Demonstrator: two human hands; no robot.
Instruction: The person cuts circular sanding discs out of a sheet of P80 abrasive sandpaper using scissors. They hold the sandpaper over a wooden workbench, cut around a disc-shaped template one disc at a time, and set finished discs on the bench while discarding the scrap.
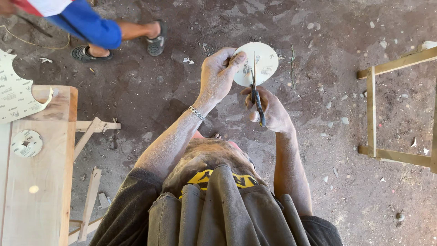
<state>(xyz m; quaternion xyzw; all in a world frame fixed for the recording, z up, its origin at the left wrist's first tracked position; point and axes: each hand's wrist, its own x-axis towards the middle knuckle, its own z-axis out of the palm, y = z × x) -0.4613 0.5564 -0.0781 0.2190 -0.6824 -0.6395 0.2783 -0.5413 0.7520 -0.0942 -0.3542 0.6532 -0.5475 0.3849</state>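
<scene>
A: Left edge first. What's there?

B: Pale wooden bench [38, 182] with a small round sanding disc [26, 143] lying flat on it, hole cut in its middle. Above that, a cut-up sheet of abrasive paper [16, 89] hangs over the bench end. Loose wood strips [90, 202] on the dirt floor [150, 91] just beside the bench.

A: Anyone else in view?

B: Top left – another person's legs, blue shorts [84, 23], dark sandals [157, 43]. Well apart from the hands.

A: Left hand?

B: Left hand [218, 75] is raised in front of the body, chain bracelet [196, 113] on the wrist. Thumb and fingers pinch the left rim of a round pale disc [260, 61] – paper-backed, printed side towards the camera. The disc is in the air over the floor, held roughly flat to the view.

A: Right hand?

B: Right hand [268, 109] sits just below the disc, closed around the dark handles of scissors [256, 93]. Blades point up and lie across the disc's lower middle, touching it. Blades look nearly together; can't tell whether the edge is between them.

A: Further right?

B: Scattered stones on the dirt, then a bare wooden frame [391, 109] at the right edge, well apart from the hands.

A: Bottom of view?

B: The person's own dusty grey apron [223, 214] with pockets, over a dark shirt.
</scene>
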